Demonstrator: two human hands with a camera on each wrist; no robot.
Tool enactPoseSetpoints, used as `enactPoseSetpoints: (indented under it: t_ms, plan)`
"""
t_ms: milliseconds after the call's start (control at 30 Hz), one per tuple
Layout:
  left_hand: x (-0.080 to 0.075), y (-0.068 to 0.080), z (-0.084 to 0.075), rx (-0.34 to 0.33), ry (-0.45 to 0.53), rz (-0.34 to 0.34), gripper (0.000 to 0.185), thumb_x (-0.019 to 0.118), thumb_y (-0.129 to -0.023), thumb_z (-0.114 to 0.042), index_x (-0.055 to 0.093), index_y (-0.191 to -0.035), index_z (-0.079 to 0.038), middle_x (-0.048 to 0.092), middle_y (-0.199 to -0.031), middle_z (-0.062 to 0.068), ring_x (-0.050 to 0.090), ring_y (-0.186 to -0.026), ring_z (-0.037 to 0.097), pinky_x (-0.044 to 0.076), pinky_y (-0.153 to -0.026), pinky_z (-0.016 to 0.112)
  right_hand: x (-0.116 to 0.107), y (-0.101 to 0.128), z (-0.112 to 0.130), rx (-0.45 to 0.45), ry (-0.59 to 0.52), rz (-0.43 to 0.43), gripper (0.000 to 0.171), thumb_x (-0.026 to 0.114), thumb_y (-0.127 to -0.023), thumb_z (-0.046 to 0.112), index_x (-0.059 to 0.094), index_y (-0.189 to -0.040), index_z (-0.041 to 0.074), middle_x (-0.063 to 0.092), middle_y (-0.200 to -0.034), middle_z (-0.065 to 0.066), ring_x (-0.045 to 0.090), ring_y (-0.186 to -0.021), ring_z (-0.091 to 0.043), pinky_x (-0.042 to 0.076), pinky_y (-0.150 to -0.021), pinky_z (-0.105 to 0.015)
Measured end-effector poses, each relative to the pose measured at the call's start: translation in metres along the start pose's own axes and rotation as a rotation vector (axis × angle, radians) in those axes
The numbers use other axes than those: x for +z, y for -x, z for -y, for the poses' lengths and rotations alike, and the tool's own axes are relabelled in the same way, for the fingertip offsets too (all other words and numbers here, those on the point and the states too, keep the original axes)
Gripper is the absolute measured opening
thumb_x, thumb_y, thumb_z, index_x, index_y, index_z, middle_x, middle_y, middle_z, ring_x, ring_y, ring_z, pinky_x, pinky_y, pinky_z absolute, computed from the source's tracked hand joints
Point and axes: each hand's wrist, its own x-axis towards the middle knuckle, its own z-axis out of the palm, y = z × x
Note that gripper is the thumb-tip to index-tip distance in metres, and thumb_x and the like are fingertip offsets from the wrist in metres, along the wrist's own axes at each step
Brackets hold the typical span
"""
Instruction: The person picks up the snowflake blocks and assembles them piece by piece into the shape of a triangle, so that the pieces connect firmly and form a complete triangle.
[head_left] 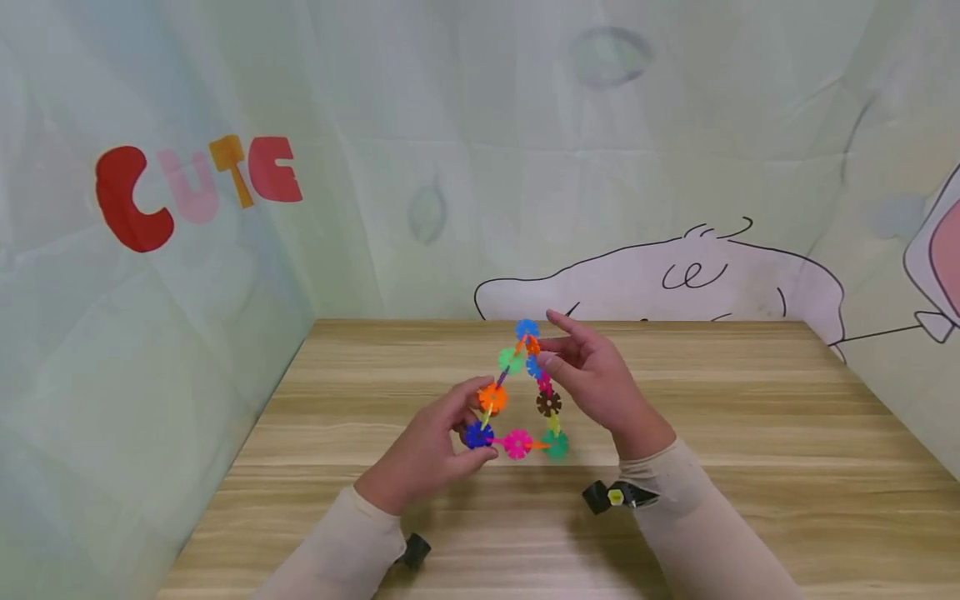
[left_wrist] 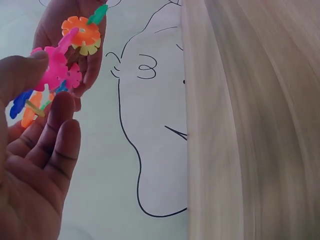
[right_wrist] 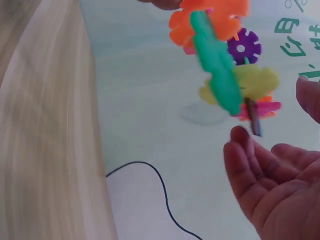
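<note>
A triangular frame of interlocking plastic snowflake discs (head_left: pixel 517 444) is held up above the table, its corner with a light blue disc (head_left: pixel 527 331) on top. My left hand (head_left: pixel 423 446) grips its lower left corner, around the dark blue disc (head_left: pixel 480 435). In the left wrist view the thumb lies against a pink disc (left_wrist: pixel 52 70). My right hand (head_left: pixel 611 383) is beside the upper right side, thumb and fingers spread. The right wrist view shows its fingers loosely bent near a brown disc (right_wrist: pixel 253 116) seen edge-on; whether they touch cannot be told.
A wood-grain table (head_left: pixel 337 375) lies under the hands. Behind it hangs a pale printed cloth (head_left: pixel 375 167) with a line-drawn cartoon figure and the coloured letters CUTE (head_left: pixel 135 200). Small black devices (head_left: pixel 597 497) are strapped at both wrists.
</note>
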Motion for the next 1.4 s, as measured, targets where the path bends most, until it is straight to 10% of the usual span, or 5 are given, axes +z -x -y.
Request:
enactPoseSetpoints:
  t_ms: [433, 733, 1400]
  plan:
    - [-0.011, -0.002, 0.016, -0.179, 0.266, -0.114, 0.078, 0.083, -0.088, 0.000, 0.045, -0.154, -0.012, 0.071, -0.123, 0.009, 0.067, -0.101, 0.025, 0.057, -0.090, 0.021, -0.014, 0.005, 0.008, 0.055, 0.307, 0.424, 0.086, 0.091, -0.084, 0.026, 0.046, -0.158, 0.019, 0.066, -0.132, -0.007, 0.066, -0.116, -0.028, 0.053, -0.103, -0.059]
    - [-0.014, 0.002, 0.019, -0.225, 0.167, -0.098, 0.081, 0.087, -0.087, -0.010, 0.046, -0.157, -0.014, 0.063, -0.114, 0.009, 0.060, -0.096, 0.023, 0.054, -0.076, 0.023, -0.008, 0.005, 0.005, 0.046, 0.390, 0.411, 0.083, 0.093, -0.082, 0.027, 0.052, -0.154, 0.020, 0.068, -0.116, 0.001, 0.065, -0.108, -0.025, 0.057, -0.092, -0.045]
    - [0.011, -0.008, 0.036, -0.456, -0.001, 0.344, 0.086, 0.086, -0.086, -0.014, 0.041, -0.159, -0.005, 0.057, -0.075, 0.000, 0.051, -0.060, 0.014, 0.044, -0.055, 0.028, -0.007, 0.021, -0.053, 0.128, 0.582, 0.554, 0.082, 0.095, -0.076, 0.041, 0.063, -0.145, 0.012, 0.063, -0.083, 0.004, 0.056, -0.075, -0.014, 0.050, -0.066, -0.030]
